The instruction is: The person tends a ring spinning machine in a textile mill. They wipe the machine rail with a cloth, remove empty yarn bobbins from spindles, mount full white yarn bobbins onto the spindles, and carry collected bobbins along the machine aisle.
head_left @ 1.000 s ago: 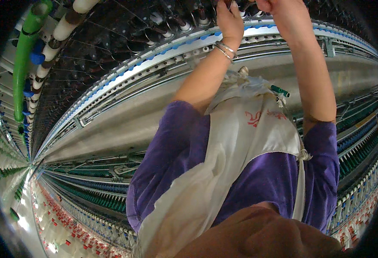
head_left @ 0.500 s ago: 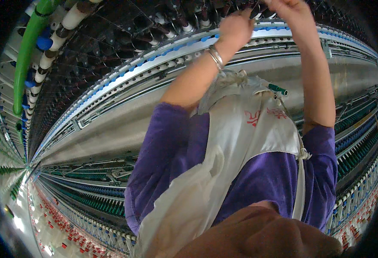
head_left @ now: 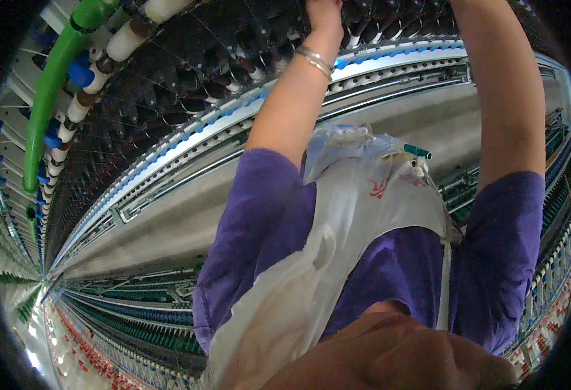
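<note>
My left hand (head_left: 325,14) reaches to the upper edge of the picture, its fingers in among the dark rollers and threads (head_left: 246,45) of a long spinning machine. Whether it grips anything is hidden. Thin metal bangles (head_left: 315,60) circle that wrist. My right forearm (head_left: 505,97) rises past the top edge, so the right hand is out of sight. Below hang my purple sleeves and a white apron (head_left: 370,214), with a teal-tipped tool (head_left: 418,151) sticking out of its pocket.
A green pipe (head_left: 50,91) and a row of white bobbins with dark and blue ends (head_left: 124,40) run along the upper left. A metal rail with a blue strip (head_left: 207,133) crosses the machine. Rows of spindles stretch down a long aisle (head_left: 58,325) at the lower left.
Both arms have stretched farther up. My left hand shifted up and a little left into the rollers, and my right hand has gone out past the top edge.
</note>
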A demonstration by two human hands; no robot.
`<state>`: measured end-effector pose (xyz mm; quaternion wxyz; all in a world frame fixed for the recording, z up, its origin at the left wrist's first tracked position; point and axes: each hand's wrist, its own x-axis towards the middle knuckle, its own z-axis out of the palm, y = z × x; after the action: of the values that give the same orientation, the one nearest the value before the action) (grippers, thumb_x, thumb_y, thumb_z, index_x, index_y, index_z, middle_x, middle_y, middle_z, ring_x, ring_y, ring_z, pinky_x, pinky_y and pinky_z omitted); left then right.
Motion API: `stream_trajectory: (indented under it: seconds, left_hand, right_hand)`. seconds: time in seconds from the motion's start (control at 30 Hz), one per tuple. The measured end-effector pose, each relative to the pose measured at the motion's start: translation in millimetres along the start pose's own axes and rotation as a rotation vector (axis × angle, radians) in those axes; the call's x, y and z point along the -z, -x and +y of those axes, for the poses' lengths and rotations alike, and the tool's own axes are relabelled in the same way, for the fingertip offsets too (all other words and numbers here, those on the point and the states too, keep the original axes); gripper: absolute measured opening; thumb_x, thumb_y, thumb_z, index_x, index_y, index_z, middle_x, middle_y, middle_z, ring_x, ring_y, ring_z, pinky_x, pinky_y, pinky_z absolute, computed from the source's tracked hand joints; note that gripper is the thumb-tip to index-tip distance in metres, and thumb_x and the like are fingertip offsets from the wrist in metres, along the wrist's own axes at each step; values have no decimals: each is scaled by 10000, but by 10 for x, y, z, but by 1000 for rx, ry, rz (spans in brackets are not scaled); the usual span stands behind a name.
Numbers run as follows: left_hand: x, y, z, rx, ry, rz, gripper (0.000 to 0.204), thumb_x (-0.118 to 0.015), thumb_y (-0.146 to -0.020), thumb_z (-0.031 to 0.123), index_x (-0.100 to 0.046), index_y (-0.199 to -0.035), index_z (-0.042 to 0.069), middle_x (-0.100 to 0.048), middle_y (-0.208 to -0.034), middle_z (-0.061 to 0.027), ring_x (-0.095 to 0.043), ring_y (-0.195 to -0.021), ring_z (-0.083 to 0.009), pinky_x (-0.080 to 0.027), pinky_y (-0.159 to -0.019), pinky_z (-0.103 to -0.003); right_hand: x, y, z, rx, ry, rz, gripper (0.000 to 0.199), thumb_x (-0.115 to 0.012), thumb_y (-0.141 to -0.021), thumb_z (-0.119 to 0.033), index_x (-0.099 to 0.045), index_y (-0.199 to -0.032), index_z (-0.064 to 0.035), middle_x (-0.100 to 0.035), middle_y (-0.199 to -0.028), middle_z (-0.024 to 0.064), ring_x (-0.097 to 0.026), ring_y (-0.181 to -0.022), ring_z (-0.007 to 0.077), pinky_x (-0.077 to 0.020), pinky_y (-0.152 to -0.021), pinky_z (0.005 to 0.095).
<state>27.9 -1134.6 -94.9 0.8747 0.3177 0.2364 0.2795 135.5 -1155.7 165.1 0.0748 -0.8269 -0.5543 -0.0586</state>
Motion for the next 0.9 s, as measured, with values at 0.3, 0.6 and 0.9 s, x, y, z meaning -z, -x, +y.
stream_trajectory:
  seconds: [0.3, 0.6, 0.9]
  left_hand:
    - [-165, 370, 136, -224, -216, 44, 424, -582, -955, 285, -513, -1289, 34, -589, -1158, -72, -545, -1010, -169, -434, -923, -315]
    - [-144, 796, -87, -453, -339, 181, 569, -338, -1028, 434, -435, -1380, -3, -465, -1430, -149, -373, -1356, -245, -206, -1140, -392]
    - [231, 1890, -2176, -101, -1156, 629, 425, -499, -961, 311, -559, -1247, 2, -573, -1232, -193, -550, -1107, -241, -411, -952, -335]
  right_hand:
    - [569, 1216, -108, 19, 19, 246, 237, -631, -754, -239, -676, -676, -20, -648, -698, 202, -665, -728, 332, -531, -690, 412]
    - [1269, 4091, 2781, 29, -222, 643, 158, -692, -759, -248, -704, -734, -93, -665, -814, 69, -634, -818, 286, -499, -755, 405]
    - [2304, 5248, 5766, -508, -534, 803, 259, -649, -904, -239, -712, -969, 3, -693, -893, 16, -594, -869, 84, -468, -814, 253]
